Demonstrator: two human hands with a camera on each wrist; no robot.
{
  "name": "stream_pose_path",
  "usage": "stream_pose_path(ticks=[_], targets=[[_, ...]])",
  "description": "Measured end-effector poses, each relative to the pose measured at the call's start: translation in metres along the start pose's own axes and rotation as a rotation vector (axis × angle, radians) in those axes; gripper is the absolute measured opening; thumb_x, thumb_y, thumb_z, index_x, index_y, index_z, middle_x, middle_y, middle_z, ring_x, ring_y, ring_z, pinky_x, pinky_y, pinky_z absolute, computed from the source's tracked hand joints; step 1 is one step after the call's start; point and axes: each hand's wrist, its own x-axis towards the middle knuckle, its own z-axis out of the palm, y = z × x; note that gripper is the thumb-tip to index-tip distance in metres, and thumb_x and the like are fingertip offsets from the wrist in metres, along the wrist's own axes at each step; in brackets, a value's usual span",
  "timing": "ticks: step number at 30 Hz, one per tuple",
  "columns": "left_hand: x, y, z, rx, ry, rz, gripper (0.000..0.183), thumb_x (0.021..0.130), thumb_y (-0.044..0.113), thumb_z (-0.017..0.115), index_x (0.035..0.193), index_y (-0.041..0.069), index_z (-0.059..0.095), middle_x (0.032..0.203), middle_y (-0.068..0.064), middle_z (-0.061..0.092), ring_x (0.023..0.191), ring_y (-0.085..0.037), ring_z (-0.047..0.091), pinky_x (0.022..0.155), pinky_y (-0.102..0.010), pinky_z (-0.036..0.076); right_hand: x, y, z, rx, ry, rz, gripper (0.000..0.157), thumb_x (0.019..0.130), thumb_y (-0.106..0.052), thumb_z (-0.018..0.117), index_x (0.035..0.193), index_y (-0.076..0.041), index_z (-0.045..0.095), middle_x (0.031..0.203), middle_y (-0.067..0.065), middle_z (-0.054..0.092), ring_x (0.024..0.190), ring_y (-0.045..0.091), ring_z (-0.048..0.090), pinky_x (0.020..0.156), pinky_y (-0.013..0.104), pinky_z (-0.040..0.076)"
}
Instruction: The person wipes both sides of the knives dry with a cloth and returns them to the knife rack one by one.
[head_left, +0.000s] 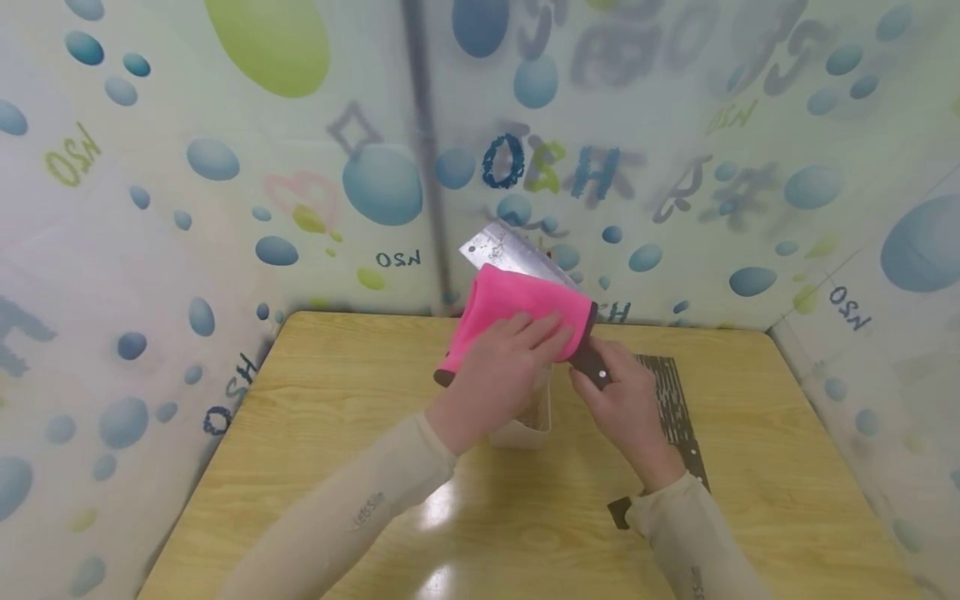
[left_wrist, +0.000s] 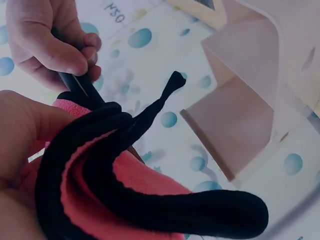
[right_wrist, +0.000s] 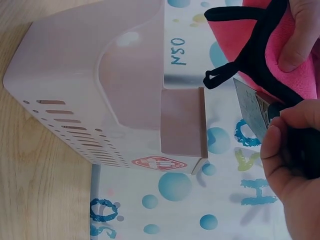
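My right hand (head_left: 626,404) grips the black riveted handle (head_left: 591,364) of a cleaver. Its broad metal blade (head_left: 513,254) points up and to the left, held above the table. A pink cloth (head_left: 510,292) with black edging is folded over the lower part of the blade, which it hides. My left hand (head_left: 495,375) holds this cloth, fingers across its near face; the right wrist view shows the thumb pressing on the pink fabric (right_wrist: 275,35). Black trim (left_wrist: 200,212) and a thin black loop (left_wrist: 172,85) hang off the cloth's edge.
Below my hands a pale plastic holder (right_wrist: 60,65) with slotted sides and a red label stands on the wooden table (head_left: 337,375). Right of it, partly under my right forearm, lies a dark striped flat piece (head_left: 675,400) with a riveted handle. Patterned walls (head_left: 315,267) enclose the table.
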Motion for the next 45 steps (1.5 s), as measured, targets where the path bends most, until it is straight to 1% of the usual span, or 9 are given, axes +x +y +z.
stream_pose_path(ticks=[6, 11, 14, 24, 32, 34, 37, 41, 45], targets=[[0.0, -0.008, 0.001, -0.026, 0.032, -0.047, 0.055, 0.091, 0.017, 0.08, 0.142, 0.011, 0.063, 0.143, -0.006, 0.064, 0.12, -0.025, 0.061, 0.103, -0.032, 0.051, 0.0, 0.0, 0.0, -0.02, -0.008, 0.009, 0.037, 0.081, 0.005, 0.079, 0.116, 0.004, 0.07, 0.103, 0.021, 0.074, 0.086, 0.033, 0.07, 0.069, 0.049, 0.058], [0.002, -0.016, 0.0, -0.057, 0.018, -0.113, 0.052, 0.094, 0.01, 0.075, 0.144, 0.012, 0.062, 0.145, -0.006, 0.062, 0.118, -0.026, 0.061, 0.106, -0.033, 0.05, 0.0, -0.001, 0.0, -0.022, 0.008, -0.004, 0.034, 0.08, 0.007, 0.079, 0.113, 0.004, 0.071, 0.098, 0.018, 0.074, 0.079, 0.028, 0.067, 0.065, 0.044, 0.053], [0.001, -0.018, 0.0, -0.075, 0.016, -0.126, 0.051, 0.095, 0.006, 0.073, 0.144, 0.012, 0.062, 0.146, -0.006, 0.062, 0.116, -0.026, 0.061, 0.106, -0.034, 0.05, 0.0, -0.002, 0.0, -0.018, 0.013, -0.007, 0.034, 0.08, 0.007, 0.078, 0.113, 0.003, 0.072, 0.097, 0.017, 0.074, 0.078, 0.027, 0.066, 0.064, 0.043, 0.052], [-0.006, -0.01, 0.003, -0.06, 0.048, -0.07, 0.051, 0.092, 0.009, 0.077, 0.142, 0.012, 0.064, 0.143, -0.005, 0.064, 0.116, -0.025, 0.062, 0.1, -0.032, 0.052, 0.0, -0.001, 0.0, -0.02, 0.011, 0.013, 0.034, 0.081, 0.005, 0.078, 0.115, 0.005, 0.071, 0.098, 0.02, 0.074, 0.078, 0.03, 0.068, 0.064, 0.044, 0.054], [-0.008, -0.004, 0.002, -0.056, 0.071, -0.028, 0.052, 0.092, 0.011, 0.077, 0.142, 0.012, 0.064, 0.144, -0.005, 0.063, 0.125, -0.022, 0.061, 0.105, -0.031, 0.048, 0.002, 0.001, 0.001, 0.004, 0.02, 0.029, 0.037, 0.082, 0.002, 0.08, 0.117, 0.007, 0.07, 0.107, 0.023, 0.074, 0.091, 0.037, 0.073, 0.075, 0.053, 0.061], [-0.007, -0.004, 0.002, -0.057, 0.075, -0.035, 0.052, 0.092, 0.013, 0.078, 0.142, 0.012, 0.064, 0.144, -0.005, 0.063, 0.124, -0.022, 0.061, 0.105, -0.031, 0.048, 0.002, 0.002, 0.0, 0.015, 0.019, 0.042, 0.036, 0.082, 0.002, 0.08, 0.117, 0.007, 0.07, 0.108, 0.023, 0.074, 0.092, 0.036, 0.073, 0.075, 0.05, 0.061], [-0.006, -0.008, 0.003, -0.063, 0.074, -0.063, 0.053, 0.092, 0.014, 0.079, 0.143, 0.013, 0.064, 0.144, -0.005, 0.063, 0.121, -0.024, 0.061, 0.104, -0.031, 0.049, 0.001, 0.003, -0.001, 0.031, 0.016, 0.064, 0.035, 0.082, 0.002, 0.079, 0.116, 0.006, 0.071, 0.107, 0.021, 0.075, 0.088, 0.032, 0.072, 0.074, 0.036, 0.058], [-0.006, -0.02, 0.004, -0.073, 0.074, -0.117, 0.05, 0.095, 0.008, 0.074, 0.143, 0.014, 0.063, 0.145, -0.005, 0.063, 0.122, -0.025, 0.06, 0.106, -0.033, 0.049, 0.0, 0.003, -0.003, 0.062, 0.014, 0.08, 0.033, 0.083, 0.002, 0.079, 0.115, 0.005, 0.072, 0.101, 0.019, 0.075, 0.078, 0.025, 0.066, 0.068, 0.019, 0.047], [-0.004, -0.036, 0.004, -0.061, 0.081, -0.163, 0.05, 0.094, 0.002, 0.071, 0.142, 0.013, 0.064, 0.144, -0.006, 0.063, 0.125, -0.026, 0.06, 0.109, -0.034, 0.048, 0.0, 0.003, -0.006, 0.094, -0.003, 0.104, 0.032, 0.083, 0.001, 0.079, 0.114, 0.004, 0.073, 0.1, 0.017, 0.075, 0.076, 0.02, 0.061, 0.066, 0.013, 0.042]])
